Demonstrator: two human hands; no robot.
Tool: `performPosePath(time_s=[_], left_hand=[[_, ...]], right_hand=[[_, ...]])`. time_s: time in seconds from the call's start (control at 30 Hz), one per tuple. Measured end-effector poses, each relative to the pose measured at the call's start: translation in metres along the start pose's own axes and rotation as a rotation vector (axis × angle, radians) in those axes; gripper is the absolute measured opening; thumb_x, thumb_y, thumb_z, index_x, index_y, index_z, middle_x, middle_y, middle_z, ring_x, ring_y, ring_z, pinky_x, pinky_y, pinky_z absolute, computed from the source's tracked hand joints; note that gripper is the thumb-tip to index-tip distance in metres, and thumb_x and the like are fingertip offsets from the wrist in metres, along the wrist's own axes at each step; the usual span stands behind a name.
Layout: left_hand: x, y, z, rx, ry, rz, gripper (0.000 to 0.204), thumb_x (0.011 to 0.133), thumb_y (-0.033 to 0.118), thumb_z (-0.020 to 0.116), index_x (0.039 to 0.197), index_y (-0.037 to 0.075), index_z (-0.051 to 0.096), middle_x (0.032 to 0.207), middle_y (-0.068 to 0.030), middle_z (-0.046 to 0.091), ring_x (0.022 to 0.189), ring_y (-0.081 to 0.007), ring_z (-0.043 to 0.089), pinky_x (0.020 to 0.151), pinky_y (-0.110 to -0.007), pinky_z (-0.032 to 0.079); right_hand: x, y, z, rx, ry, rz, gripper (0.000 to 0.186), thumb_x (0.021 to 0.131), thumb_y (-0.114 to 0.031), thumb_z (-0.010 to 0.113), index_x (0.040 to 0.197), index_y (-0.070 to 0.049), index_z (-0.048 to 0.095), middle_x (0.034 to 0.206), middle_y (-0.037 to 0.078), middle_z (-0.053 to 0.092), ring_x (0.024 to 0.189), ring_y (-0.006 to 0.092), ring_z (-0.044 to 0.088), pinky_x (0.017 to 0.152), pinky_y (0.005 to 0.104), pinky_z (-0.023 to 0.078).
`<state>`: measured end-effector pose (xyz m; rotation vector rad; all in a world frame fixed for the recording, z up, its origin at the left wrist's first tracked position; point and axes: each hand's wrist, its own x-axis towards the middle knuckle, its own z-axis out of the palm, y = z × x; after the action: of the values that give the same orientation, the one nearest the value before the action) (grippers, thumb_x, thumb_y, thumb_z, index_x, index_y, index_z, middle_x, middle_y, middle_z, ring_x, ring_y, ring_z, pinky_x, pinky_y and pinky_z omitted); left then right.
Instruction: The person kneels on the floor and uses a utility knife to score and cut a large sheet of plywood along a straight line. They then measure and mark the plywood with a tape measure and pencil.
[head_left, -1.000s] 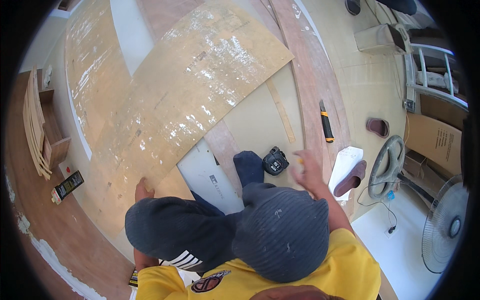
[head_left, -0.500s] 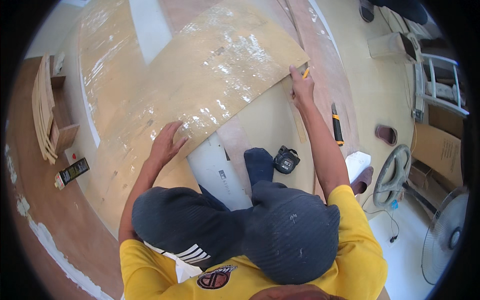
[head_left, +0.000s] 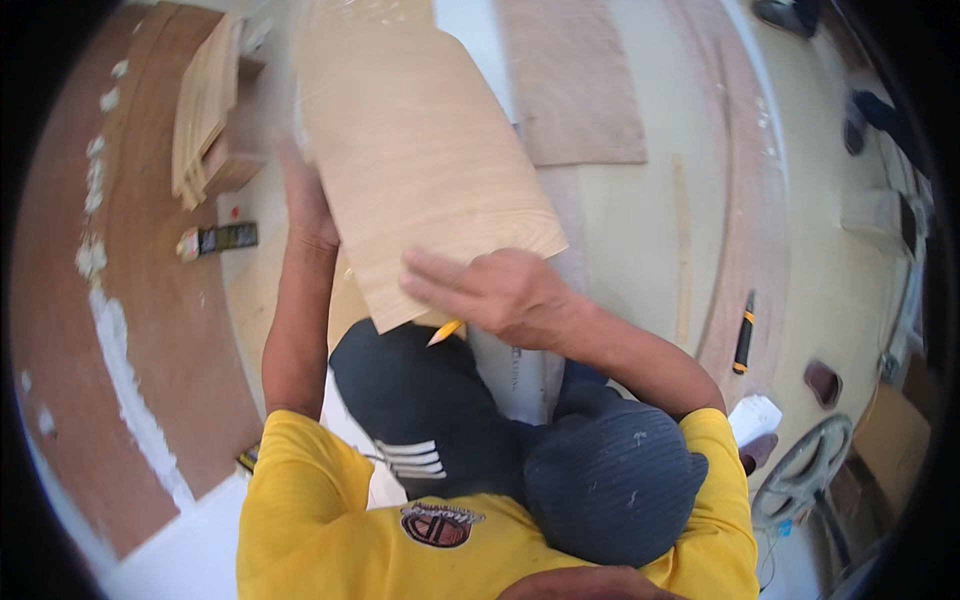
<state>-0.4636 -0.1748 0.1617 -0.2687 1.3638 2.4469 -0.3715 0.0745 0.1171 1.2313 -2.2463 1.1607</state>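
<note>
A thin plywood sheet point(head_left: 430, 160) slants across the middle, its plain light-grained face up and its near corner above my left knee. My left hand point(head_left: 308, 195) is at the sheet's left edge, its fingers smeared by motion. Across the sheet's near end lies my right hand point(head_left: 510, 295), two fingers stretched over the top face. A yellow pencil point(head_left: 446, 332) pokes out below that hand, tucked in it along with the sheet's edge. The thumb is hidden.
On the right lie a black-and-yellow utility knife point(head_left: 744, 335) and a narrow wood strip point(head_left: 682, 250). A reddish board point(head_left: 575, 90) is at the back. Stacked curved wood pieces point(head_left: 207, 110) and a dark box point(head_left: 225, 238) stand left. A steering wheel point(head_left: 805, 470) sits lower right.
The sheet has turned over: its paint-spotted face gave way to a plain one. My right hand came in left and nearer with the pencil; my left hand rose along the edge.
</note>
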Motion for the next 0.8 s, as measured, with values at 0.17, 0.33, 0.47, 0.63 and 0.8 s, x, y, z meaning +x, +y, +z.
performPosePath(time_s=[0.17, 0.33, 0.47, 0.63, 0.8], left_hand=[[-0.051, 0.026, -0.033, 0.516, 0.313, -0.003, 0.049, 0.098, 0.027, 0.062, 0.133, -0.005, 0.049, 0.123, -0.0182, 0.062, 0.108, -0.0232, 0.065, 0.090, -0.035, 0.056], [-0.071, 0.015, -0.071, 0.362, 0.401, -0.036, 0.044, 0.099, 0.021, 0.060, 0.131, -0.007, 0.049, 0.119, -0.0197, 0.064, 0.104, -0.0219, 0.066, 0.085, -0.034, 0.058], [-0.076, 0.011, -0.089, 0.342, 0.474, -0.035, 0.049, 0.100, 0.025, 0.058, 0.135, -0.009, 0.045, 0.122, -0.0228, 0.061, 0.108, -0.0244, 0.065, 0.086, -0.035, 0.057], [-0.068, 0.017, -0.092, 0.402, 0.447, -0.001, 0.048, 0.103, 0.026, 0.053, 0.137, -0.007, 0.043, 0.125, -0.0208, 0.060, 0.107, -0.0234, 0.065, 0.088, -0.034, 0.057], [-0.054, 0.024, -0.076, 0.434, 0.407, -0.006, 0.047, 0.104, 0.027, 0.051, 0.137, -0.006, 0.043, 0.126, -0.0189, 0.060, 0.108, -0.0231, 0.064, 0.089, -0.034, 0.056]], right_hand=[[0.014, -0.029, 0.041, 0.112, -0.179, -0.039, 0.047, 0.082, -0.013, 0.063, 0.129, -0.010, 0.060, 0.135, 0.008, 0.060, 0.068, 0.0169, 0.065, 0.058, 0.0311, 0.054], [-0.002, -0.022, 0.057, 0.330, -0.138, -0.021, 0.040, 0.080, -0.017, 0.073, 0.118, -0.007, 0.063, 0.126, 0.010, 0.063, 0.066, 0.0209, 0.066, 0.057, 0.0322, 0.054], [-0.010, -0.023, 0.064, 0.322, -0.089, -0.059, 0.037, 0.079, -0.016, 0.075, 0.113, -0.006, 0.065, 0.123, 0.013, 0.063, 0.066, 0.0226, 0.067, 0.056, 0.0320, 0.055], [-0.016, -0.019, 0.062, 0.270, -0.134, 0.008, 0.039, 0.078, -0.012, 0.073, 0.117, -0.007, 0.065, 0.122, 0.013, 0.063, 0.068, 0.0234, 0.068, 0.057, 0.0319, 0.055], [-0.019, -0.006, 0.059, 0.093, -0.075, 0.092, 0.041, 0.080, -0.012, 0.064, 0.120, -0.004, 0.061, 0.111, 0.012, 0.060, 0.068, 0.0207, 0.065, 0.059, 0.0320, 0.053]])
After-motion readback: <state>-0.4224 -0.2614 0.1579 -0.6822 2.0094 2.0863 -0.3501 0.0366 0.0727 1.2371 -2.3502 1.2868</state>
